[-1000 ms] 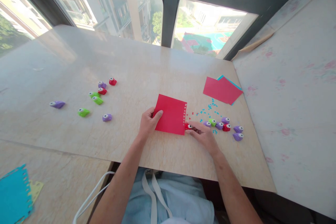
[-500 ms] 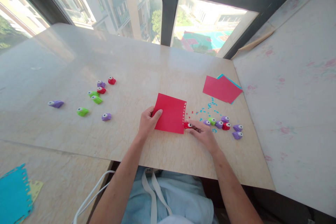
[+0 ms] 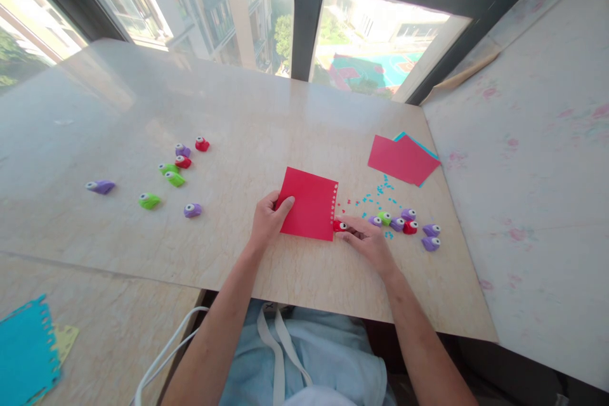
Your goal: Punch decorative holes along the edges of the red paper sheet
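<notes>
- Pressing on at the same spot: the right hand (image 3: 368, 242) still pinches a small red punch (image 3: 339, 226) against the lower right edge of the red paper square (image 3: 309, 204), just as it did a second ago; its fingers are closed around the punch.
- Left hand (image 3: 267, 221) has not shifted either; it lies on the paper's left edge, fingers spread flat and thumb curled at the border, pinning the sheet to the surface (image 3: 266, 120).
- Almost nothing has changed but a slight drift of the view. Judging by that, the punching along the paper's right edge is mid-row: a column of small holes runs down that edge, and the punch sits at its bottom end.
- Counting, with the paper as the marker:
- One red paper square under the hands.
- Right of it, beyond the right hand, a cluster of six more punches (image 3: 404, 226): four purple, one green, one red.
- Far to its left, a scatter of seven punches (image 3: 175, 179): three purple, three green or so, two red; some overlap, so I could be one off.
- Up and to the right of it, a stack of sheets (image 3: 403, 160), red on top with a blue edge peeping out; at least two.
- Between the paper and that stack, a sprinkle of tiny blue and red scraps (image 3: 375, 193), too many and too small to count.
- Far down-left of it, a blue sheet (image 3: 26, 355) with a punched edge and a yellow one beneath.
</notes>
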`<state>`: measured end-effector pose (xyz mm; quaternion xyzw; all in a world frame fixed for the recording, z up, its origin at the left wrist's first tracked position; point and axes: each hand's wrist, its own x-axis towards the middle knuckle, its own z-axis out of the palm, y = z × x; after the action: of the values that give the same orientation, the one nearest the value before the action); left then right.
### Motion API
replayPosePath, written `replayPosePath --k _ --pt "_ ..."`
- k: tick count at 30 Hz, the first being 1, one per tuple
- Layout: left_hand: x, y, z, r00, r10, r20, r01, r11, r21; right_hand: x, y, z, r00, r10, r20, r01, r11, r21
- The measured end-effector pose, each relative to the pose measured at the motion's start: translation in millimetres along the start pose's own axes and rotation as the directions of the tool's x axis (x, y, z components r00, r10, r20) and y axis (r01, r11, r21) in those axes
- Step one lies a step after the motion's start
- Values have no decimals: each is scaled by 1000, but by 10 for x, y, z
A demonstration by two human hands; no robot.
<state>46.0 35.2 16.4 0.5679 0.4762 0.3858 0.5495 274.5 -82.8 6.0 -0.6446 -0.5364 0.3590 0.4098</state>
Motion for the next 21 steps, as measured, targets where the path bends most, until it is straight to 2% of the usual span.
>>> replayPosePath --k 7,21 --pt "1 0 -1 1000 -21 -1 21 999 -36 -4 -19 -4 1000 -3 4 3 1000 2" --pt "1 4 8 1000 -1 -4 1 1000 -9 -4 -12 5 999 -42 -13 41 999 -29"
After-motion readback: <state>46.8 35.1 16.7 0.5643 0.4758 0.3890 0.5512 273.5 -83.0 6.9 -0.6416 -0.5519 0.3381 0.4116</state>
